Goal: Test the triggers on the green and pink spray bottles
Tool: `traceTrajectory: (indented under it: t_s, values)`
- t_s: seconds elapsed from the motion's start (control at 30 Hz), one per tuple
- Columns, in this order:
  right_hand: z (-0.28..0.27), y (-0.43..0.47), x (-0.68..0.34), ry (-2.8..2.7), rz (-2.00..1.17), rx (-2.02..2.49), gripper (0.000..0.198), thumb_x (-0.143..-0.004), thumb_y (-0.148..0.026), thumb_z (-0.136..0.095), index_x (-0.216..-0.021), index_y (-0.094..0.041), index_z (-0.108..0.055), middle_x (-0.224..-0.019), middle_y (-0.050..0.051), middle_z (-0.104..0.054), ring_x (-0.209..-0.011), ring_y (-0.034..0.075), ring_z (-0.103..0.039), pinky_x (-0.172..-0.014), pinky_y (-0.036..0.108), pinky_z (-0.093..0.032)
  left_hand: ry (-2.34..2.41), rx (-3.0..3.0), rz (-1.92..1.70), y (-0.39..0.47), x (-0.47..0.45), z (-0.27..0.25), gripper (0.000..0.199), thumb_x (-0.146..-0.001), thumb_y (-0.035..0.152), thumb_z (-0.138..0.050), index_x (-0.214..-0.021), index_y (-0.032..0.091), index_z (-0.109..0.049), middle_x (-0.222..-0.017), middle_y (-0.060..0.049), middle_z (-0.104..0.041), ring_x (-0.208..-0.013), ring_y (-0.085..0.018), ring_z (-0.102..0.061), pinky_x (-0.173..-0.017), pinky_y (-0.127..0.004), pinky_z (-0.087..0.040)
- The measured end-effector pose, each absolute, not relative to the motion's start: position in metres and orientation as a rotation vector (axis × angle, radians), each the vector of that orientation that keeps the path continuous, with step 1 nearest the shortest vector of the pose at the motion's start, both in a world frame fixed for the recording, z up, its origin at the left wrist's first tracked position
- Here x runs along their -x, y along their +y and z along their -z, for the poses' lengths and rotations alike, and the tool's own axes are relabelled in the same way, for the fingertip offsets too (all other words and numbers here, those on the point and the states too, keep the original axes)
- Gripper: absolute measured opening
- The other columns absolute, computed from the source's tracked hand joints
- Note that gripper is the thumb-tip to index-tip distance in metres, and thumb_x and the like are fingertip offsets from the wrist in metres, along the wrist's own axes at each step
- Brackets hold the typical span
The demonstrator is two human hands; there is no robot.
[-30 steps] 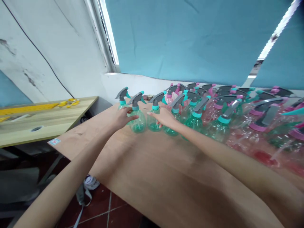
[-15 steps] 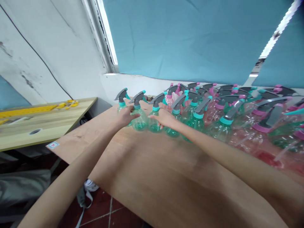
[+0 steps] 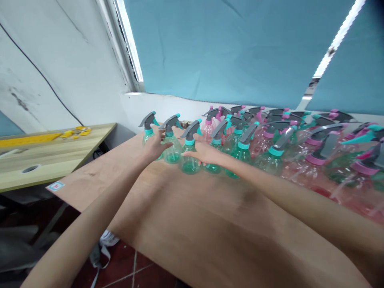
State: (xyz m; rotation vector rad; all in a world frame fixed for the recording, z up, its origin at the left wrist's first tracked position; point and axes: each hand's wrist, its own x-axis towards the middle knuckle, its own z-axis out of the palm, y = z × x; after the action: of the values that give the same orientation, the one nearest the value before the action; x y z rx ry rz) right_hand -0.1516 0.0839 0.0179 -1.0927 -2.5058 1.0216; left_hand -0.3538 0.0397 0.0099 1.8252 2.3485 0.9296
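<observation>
Clear green spray bottles with grey trigger heads and turquoise collars stand in a row on the wooden board. My right hand (image 3: 205, 151) grips the third green spray bottle (image 3: 191, 167) from the right, its thumb lying across the bottle's front. My left hand (image 3: 155, 146), fingers apart, is at the left side of the second spray bottle (image 3: 172, 155); whether it touches that bottle I cannot tell. Partly hidden behind that hand is the leftmost spray bottle (image 3: 148, 133). Just right of my right hand, another green spray bottle (image 3: 212, 168) stands close by.
Many pink and green spray bottles (image 3: 315, 160) crowd the right and back of the brown board (image 3: 168, 216), against the wall. To the left is a separate light wooden table (image 3: 72, 148) with yellow pieces (image 3: 76, 132). A blue sheet (image 3: 210, 48) covers the window.
The third green bottle has come slightly towards me with my right hand. My left fingers have spread and drawn back a little from the second bottle. The view has shifted slightly.
</observation>
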Motion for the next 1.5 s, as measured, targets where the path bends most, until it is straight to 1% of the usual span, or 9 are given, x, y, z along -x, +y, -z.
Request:
traceTrajectory:
  t_s: [0.23,0.33,0.43,0.63,0.8,1.07,1.17,1.37,1.5]
  values:
    - [-0.017,0.069,0.130,-2.633,-0.842,0.963,0.052,-0.090,-0.049,-0.062,-0.126,-0.012,-0.055,-0.088,0.011,-0.070,-0.054,0.017,-0.063,-0.047,0.030,-0.051,2.353,-1.773,-1.017,0.006,0.345,0.000,0.057,-0.088,0.030,-0.066,-0.137,0.012,-0.044,-0.138,-0.020,-0.052,-0.128,-0.034,-0.051,-0.100,-0.048,-0.049]
    - [-0.013,0.056,0.114,-2.641,-0.729,0.919,0.057,-0.090,-0.051,-0.061,-0.127,-0.008,-0.055,-0.100,0.018,-0.069,-0.076,0.028,-0.070,-0.063,0.037,-0.056,2.287,-1.808,-1.019,-0.020,0.332,0.003,0.058,-0.087,0.035,-0.061,-0.138,0.014,-0.042,-0.140,-0.020,-0.049,-0.131,-0.033,-0.049,-0.104,-0.050,-0.045]
    - [-0.006,0.041,0.092,-2.619,-0.611,0.858,0.061,-0.091,-0.053,-0.058,-0.131,-0.007,-0.052,-0.123,0.024,-0.061,-0.112,0.038,-0.061,-0.089,0.046,-0.052,2.084,-1.898,-0.918,-0.042,0.311,0.004,0.071,-0.079,0.044,-0.067,-0.140,0.019,-0.040,-0.143,-0.016,-0.048,-0.135,-0.032,-0.045,-0.106,-0.049,-0.045]
    - [0.007,0.017,0.037,-2.602,-0.479,0.847,0.054,-0.092,-0.057,-0.050,-0.129,-0.017,-0.053,-0.124,0.017,-0.062,-0.113,0.037,-0.060,-0.091,0.050,-0.051,1.638,-1.901,-0.769,-0.052,0.256,0.000,0.089,-0.067,0.051,-0.078,-0.143,0.026,-0.039,-0.152,-0.015,-0.044,-0.132,-0.035,-0.050,-0.101,-0.049,-0.050]
    - [0.012,0.008,-0.006,-2.594,-0.361,0.967,0.047,-0.089,-0.057,-0.053,-0.113,-0.017,-0.060,-0.113,0.014,-0.066,-0.095,0.035,-0.067,-0.077,0.048,-0.054,1.268,-1.883,-0.925,-0.033,0.199,-0.005,0.082,-0.072,0.041,-0.078,-0.143,0.026,-0.040,-0.151,-0.012,-0.045,-0.141,-0.031,-0.039,-0.114,-0.052,-0.036]
    - [0.020,-0.003,-0.055,-2.501,-0.340,0.889,0.044,-0.086,-0.056,-0.059,-0.111,-0.021,-0.064,-0.102,0.009,-0.068,-0.084,0.027,-0.067,-0.064,0.036,-0.052,0.990,-1.910,-0.997,-0.013,0.114,-0.009,0.058,-0.080,0.038,-0.075,-0.130,0.020,-0.051,-0.129,-0.010,-0.061,-0.110,-0.026,-0.063,-0.097,-0.042,-0.052]
    - [0.025,-0.004,-0.069,-2.475,-0.268,0.834,0.045,-0.085,-0.055,-0.061,-0.115,-0.021,-0.065,-0.104,0.010,-0.067,-0.089,0.029,-0.066,-0.068,0.038,-0.053,0.948,-1.904,-1.045,-0.009,0.092,-0.005,0.038,-0.086,0.030,-0.066,-0.121,0.017,-0.056,-0.119,-0.008,-0.064,-0.111,-0.024,-0.062,-0.100,-0.040,-0.049]
    - [0.040,-0.002,-0.103,-2.408,-0.346,0.928,0.072,-0.086,-0.070,-0.052,-0.130,-0.013,-0.053,-0.119,0.019,-0.063,-0.104,0.035,-0.063,-0.078,0.049,-0.056,1.013,-1.851,-1.067,-0.007,0.061,0.002,0.033,-0.085,0.023,-0.056,-0.117,0.018,-0.056,-0.098,-0.005,-0.061,-0.088,-0.020,-0.063,-0.090,-0.041,-0.053]
    - [0.059,0.005,-0.140,-2.482,-0.444,0.953,0.069,-0.089,-0.068,-0.050,-0.131,-0.015,-0.052,-0.126,0.019,-0.061,-0.113,0.035,-0.060,-0.091,0.054,-0.052,1.074,-1.856,-1.092,0.001,0.049,0.003,0.024,-0.079,0.023,-0.056,-0.103,0.021,-0.060,-0.083,0.000,-0.059,-0.080,-0.019,-0.061,-0.088,-0.041,-0.052]
